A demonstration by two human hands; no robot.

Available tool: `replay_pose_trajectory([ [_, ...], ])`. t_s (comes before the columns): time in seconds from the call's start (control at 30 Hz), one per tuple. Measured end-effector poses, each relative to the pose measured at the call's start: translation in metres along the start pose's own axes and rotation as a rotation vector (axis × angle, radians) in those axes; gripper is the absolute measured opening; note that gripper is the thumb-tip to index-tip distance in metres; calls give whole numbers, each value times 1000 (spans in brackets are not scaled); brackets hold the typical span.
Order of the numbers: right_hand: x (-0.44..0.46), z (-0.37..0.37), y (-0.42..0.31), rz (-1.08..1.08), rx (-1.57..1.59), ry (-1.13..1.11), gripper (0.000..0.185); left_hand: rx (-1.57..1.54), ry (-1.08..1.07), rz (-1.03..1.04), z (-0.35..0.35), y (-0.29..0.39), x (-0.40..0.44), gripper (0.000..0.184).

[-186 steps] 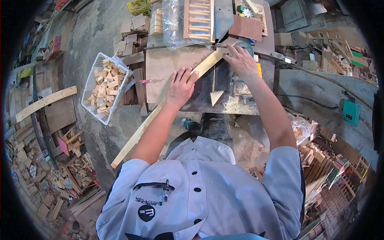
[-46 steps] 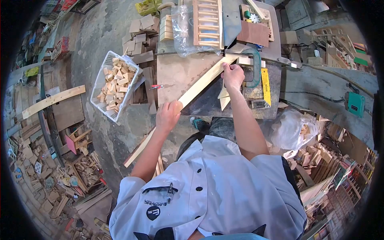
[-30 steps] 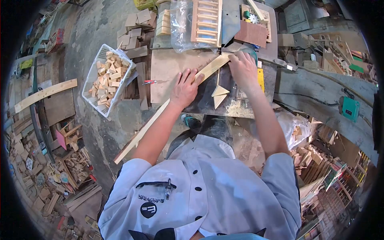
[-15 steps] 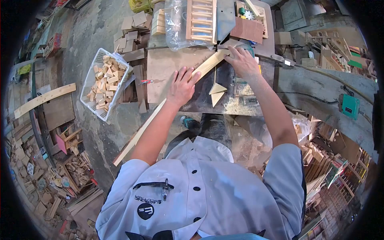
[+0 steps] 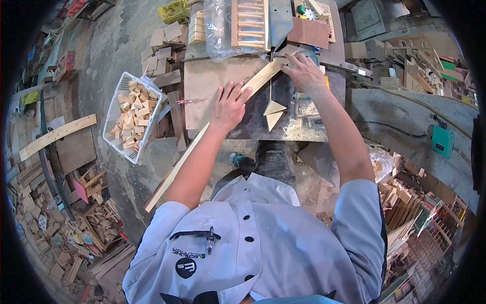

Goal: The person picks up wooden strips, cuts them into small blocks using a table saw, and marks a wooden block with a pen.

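Observation:
A long pale wooden strip [image 5: 260,78] lies slantwise across the work table [image 5: 202,76], its near end running past the table edge under my left forearm. My left hand [image 5: 230,106] grips the strip around its middle, fingers laid over it and thumb along the near side. My right hand [image 5: 305,73] holds the strip's far end, fingers bent, close to a grey-blue metal plate [image 5: 281,25]. A narrow slot runs in the table toward me below that end. Two small triangular wood pieces, one [image 5: 274,108] touching the other [image 5: 274,120], lie between my hands.
A white plastic basket [image 5: 108,121] of small wood blocks stands left of the table. Behind the strip are a slatted wooden frame [image 5: 250,23] on clear plastic and a brown board [image 5: 308,33]. Sawdust [image 5: 298,129] covers the front right. Wood scraps litter both sides.
The view has shifted slightly. Both hands keep their hold on the strip, which stays at nearly the same slant; the triangular pieces lie as before.

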State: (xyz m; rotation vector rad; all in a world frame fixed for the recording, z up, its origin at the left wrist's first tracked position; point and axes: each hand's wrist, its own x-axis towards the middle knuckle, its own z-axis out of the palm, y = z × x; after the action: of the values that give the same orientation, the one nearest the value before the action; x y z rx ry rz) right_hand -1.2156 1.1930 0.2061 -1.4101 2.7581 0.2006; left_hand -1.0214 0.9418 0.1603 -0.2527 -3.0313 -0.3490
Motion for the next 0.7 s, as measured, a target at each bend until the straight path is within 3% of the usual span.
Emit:
replay_pose_trajectory([
  [0.53,32,-5,22,22,1,-11,33,-24,9,-4,3,-18,36,66],
  [0.6,36,-6,24,37,-3,-71,43,-25,11,-6,4,-20,39,66],
  [0.7,41,-5,27,39,-24,-46,43,-29,11,-10,6,-23,45,66],
])
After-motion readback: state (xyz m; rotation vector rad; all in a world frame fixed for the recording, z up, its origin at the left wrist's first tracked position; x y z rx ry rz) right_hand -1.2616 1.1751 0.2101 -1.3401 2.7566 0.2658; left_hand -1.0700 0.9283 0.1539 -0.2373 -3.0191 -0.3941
